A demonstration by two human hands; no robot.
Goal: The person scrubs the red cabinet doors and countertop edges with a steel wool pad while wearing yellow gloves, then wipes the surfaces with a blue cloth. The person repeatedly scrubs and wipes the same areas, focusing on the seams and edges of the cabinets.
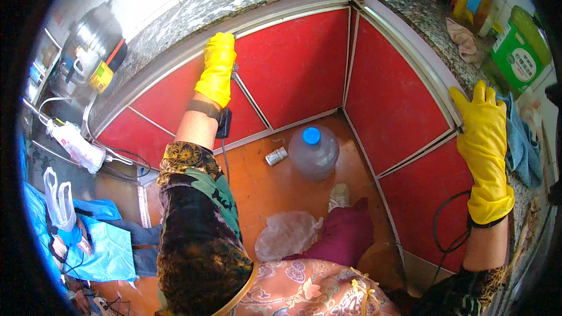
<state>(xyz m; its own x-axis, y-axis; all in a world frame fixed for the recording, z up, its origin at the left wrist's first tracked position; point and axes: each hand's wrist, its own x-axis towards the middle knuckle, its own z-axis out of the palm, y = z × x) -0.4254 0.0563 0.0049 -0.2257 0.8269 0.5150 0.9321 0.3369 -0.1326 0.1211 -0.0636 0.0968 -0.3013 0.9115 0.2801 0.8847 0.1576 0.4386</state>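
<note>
My left hand, in a yellow rubber glove, is closed at the upper edge of the red cabinet doors, under the counter's rim. Bits of a grey, mesh-like scrubber show at its right side, partly hidden by the glove. My right hand, gloved the same way, rests with fingers spread on the edge of the granite countertop at the right. A blue cloth lies beside it, and a crumpled pinkish rag is farther back on the counter.
On the floor are a large plastic water bottle with a blue cap, a small white container and a clear plastic bag. A green detergent jug stands at the right, a dark pot at the left. A black cable hangs by the right cabinet.
</note>
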